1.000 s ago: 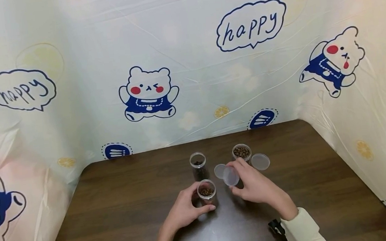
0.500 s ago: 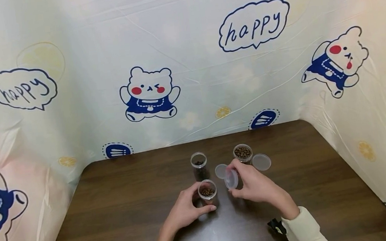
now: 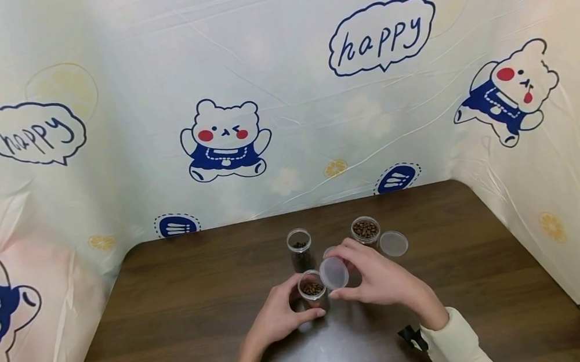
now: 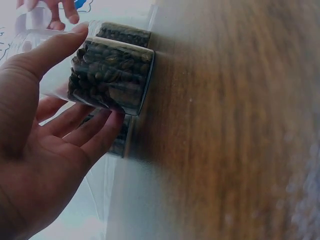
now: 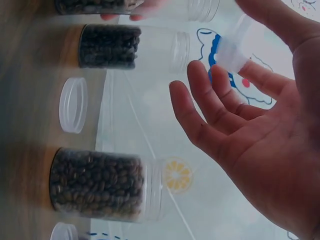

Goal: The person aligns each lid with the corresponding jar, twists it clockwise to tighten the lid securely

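My left hand (image 3: 277,315) grips a clear jar (image 3: 313,290) standing upright on the table, its mouth uncovered. Dark coffee beans (image 4: 110,70) fill its lower part in the left wrist view. Just right of the jar's rim, my right hand (image 3: 385,274) pinches a translucent round lid (image 3: 334,273) by its edge, thumb below and fingers above. The lid is tilted and held clear of the table; whether it touches the rim I cannot tell. In the right wrist view the same lid (image 5: 234,47) is blurred.
Behind the held jar stands another uncovered jar of beans (image 3: 302,257). A fuller one (image 3: 365,231) is at the back right, with a lid (image 3: 393,244) beside it. One more lid (image 5: 73,105) lies between them on the wooden table (image 3: 202,306), mostly hidden in the head view.
My right hand has brought the lid leftward, close to the held jar's rim, turning it on the way. The left hand and its jar have stayed put.
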Action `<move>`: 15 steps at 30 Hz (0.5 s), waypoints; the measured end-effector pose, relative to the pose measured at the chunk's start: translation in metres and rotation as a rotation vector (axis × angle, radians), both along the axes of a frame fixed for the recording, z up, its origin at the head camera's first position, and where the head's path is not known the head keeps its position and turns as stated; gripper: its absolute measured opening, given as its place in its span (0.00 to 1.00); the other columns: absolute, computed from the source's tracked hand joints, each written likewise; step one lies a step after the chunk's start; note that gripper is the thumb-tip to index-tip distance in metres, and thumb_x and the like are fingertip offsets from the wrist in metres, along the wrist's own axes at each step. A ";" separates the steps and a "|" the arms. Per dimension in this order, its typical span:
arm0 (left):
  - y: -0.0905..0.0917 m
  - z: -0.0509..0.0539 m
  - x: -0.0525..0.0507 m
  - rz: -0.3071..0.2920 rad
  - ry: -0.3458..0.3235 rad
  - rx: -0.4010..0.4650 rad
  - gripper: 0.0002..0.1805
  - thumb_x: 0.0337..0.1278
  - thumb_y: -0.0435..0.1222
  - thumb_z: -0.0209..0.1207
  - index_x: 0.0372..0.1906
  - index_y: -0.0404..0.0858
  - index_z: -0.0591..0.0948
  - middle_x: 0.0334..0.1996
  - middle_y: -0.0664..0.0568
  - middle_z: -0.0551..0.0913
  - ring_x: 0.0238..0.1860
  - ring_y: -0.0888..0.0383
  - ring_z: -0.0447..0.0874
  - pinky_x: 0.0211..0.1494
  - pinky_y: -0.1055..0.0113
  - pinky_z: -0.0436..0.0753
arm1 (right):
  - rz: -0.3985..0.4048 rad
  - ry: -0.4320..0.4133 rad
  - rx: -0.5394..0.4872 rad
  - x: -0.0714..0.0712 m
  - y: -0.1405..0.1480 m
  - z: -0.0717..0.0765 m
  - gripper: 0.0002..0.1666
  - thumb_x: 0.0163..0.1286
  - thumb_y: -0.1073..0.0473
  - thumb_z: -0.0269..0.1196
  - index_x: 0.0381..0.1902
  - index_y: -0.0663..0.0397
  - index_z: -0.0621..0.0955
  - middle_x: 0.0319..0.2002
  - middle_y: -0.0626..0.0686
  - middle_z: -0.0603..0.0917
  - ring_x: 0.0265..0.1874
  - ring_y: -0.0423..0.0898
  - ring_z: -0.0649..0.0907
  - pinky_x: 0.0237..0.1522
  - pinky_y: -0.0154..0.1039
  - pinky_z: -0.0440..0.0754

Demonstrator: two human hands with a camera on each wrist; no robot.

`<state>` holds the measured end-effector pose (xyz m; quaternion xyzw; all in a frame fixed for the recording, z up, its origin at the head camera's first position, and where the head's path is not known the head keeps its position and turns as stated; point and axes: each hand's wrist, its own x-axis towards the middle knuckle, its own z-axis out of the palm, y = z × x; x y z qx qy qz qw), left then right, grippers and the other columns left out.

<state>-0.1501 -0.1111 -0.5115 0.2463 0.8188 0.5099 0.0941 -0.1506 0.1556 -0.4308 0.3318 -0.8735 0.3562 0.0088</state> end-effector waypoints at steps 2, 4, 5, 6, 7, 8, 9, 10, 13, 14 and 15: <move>0.000 0.000 0.001 0.002 -0.001 -0.004 0.32 0.52 0.46 0.80 0.62 0.56 0.79 0.54 0.64 0.87 0.54 0.64 0.87 0.61 0.65 0.86 | -0.004 -0.014 0.010 0.001 -0.004 0.001 0.35 0.64 0.39 0.76 0.64 0.42 0.79 0.50 0.42 0.79 0.45 0.36 0.80 0.45 0.34 0.85; -0.001 -0.001 0.001 0.007 0.000 -0.013 0.33 0.52 0.46 0.80 0.62 0.58 0.79 0.54 0.65 0.87 0.54 0.65 0.86 0.61 0.65 0.85 | 0.000 -0.024 0.015 0.001 -0.007 0.000 0.34 0.65 0.37 0.74 0.65 0.40 0.79 0.50 0.42 0.79 0.45 0.36 0.80 0.45 0.34 0.85; -0.001 -0.001 0.001 0.010 0.001 -0.018 0.33 0.52 0.46 0.80 0.63 0.58 0.78 0.54 0.65 0.86 0.54 0.65 0.86 0.60 0.65 0.85 | 0.003 -0.030 0.016 0.001 -0.009 0.000 0.34 0.65 0.37 0.74 0.65 0.40 0.79 0.50 0.42 0.79 0.45 0.36 0.80 0.45 0.35 0.85; -0.001 -0.001 0.002 0.011 0.002 -0.021 0.33 0.52 0.46 0.80 0.63 0.59 0.78 0.54 0.64 0.86 0.54 0.65 0.86 0.60 0.65 0.85 | 0.005 -0.036 0.019 0.001 -0.011 0.000 0.35 0.66 0.37 0.74 0.66 0.40 0.79 0.51 0.42 0.79 0.46 0.36 0.80 0.46 0.35 0.85; -0.001 -0.001 0.002 0.013 0.002 -0.024 0.34 0.52 0.46 0.80 0.64 0.59 0.78 0.54 0.64 0.86 0.54 0.65 0.86 0.60 0.65 0.85 | 0.007 -0.039 0.024 0.001 -0.012 -0.001 0.35 0.66 0.37 0.73 0.67 0.41 0.79 0.51 0.42 0.79 0.46 0.36 0.80 0.47 0.35 0.85; -0.001 -0.001 0.002 0.013 0.001 -0.025 0.34 0.52 0.46 0.80 0.64 0.59 0.78 0.55 0.64 0.86 0.54 0.64 0.86 0.60 0.65 0.85 | 0.008 -0.044 0.025 0.001 -0.014 -0.001 0.36 0.66 0.37 0.73 0.68 0.42 0.78 0.51 0.42 0.79 0.46 0.36 0.80 0.48 0.35 0.85; -0.001 -0.001 0.002 0.014 0.000 -0.024 0.34 0.52 0.46 0.80 0.64 0.59 0.78 0.55 0.64 0.86 0.54 0.65 0.86 0.60 0.65 0.85 | 0.008 -0.049 0.026 0.000 -0.015 -0.002 0.37 0.66 0.37 0.73 0.68 0.42 0.78 0.51 0.42 0.79 0.46 0.36 0.80 0.48 0.36 0.85; -0.001 -0.001 0.002 0.014 -0.002 -0.022 0.34 0.52 0.46 0.80 0.64 0.59 0.78 0.54 0.64 0.86 0.54 0.65 0.86 0.60 0.65 0.85 | 0.010 -0.053 0.023 0.000 -0.016 -0.003 0.37 0.66 0.37 0.74 0.68 0.43 0.78 0.51 0.42 0.79 0.46 0.36 0.81 0.49 0.36 0.85; -0.001 -0.001 0.002 0.017 -0.004 -0.014 0.33 0.52 0.48 0.80 0.63 0.60 0.78 0.53 0.66 0.86 0.53 0.65 0.86 0.60 0.62 0.85 | 0.014 -0.056 0.014 -0.001 -0.020 -0.005 0.35 0.65 0.38 0.75 0.65 0.43 0.78 0.51 0.41 0.80 0.46 0.35 0.81 0.50 0.36 0.85; -0.001 -0.001 0.002 0.018 -0.004 -0.011 0.33 0.51 0.48 0.80 0.63 0.60 0.78 0.53 0.67 0.86 0.53 0.65 0.86 0.60 0.61 0.86 | 0.016 -0.053 0.011 -0.001 -0.021 -0.005 0.34 0.65 0.39 0.75 0.64 0.43 0.78 0.51 0.41 0.80 0.46 0.35 0.81 0.50 0.35 0.85; -0.001 -0.001 0.002 0.018 -0.005 -0.007 0.33 0.51 0.48 0.80 0.62 0.60 0.78 0.52 0.67 0.86 0.52 0.65 0.86 0.60 0.60 0.86 | 0.021 -0.051 0.010 -0.001 -0.023 -0.006 0.33 0.65 0.39 0.75 0.63 0.43 0.79 0.51 0.41 0.80 0.46 0.35 0.81 0.51 0.35 0.85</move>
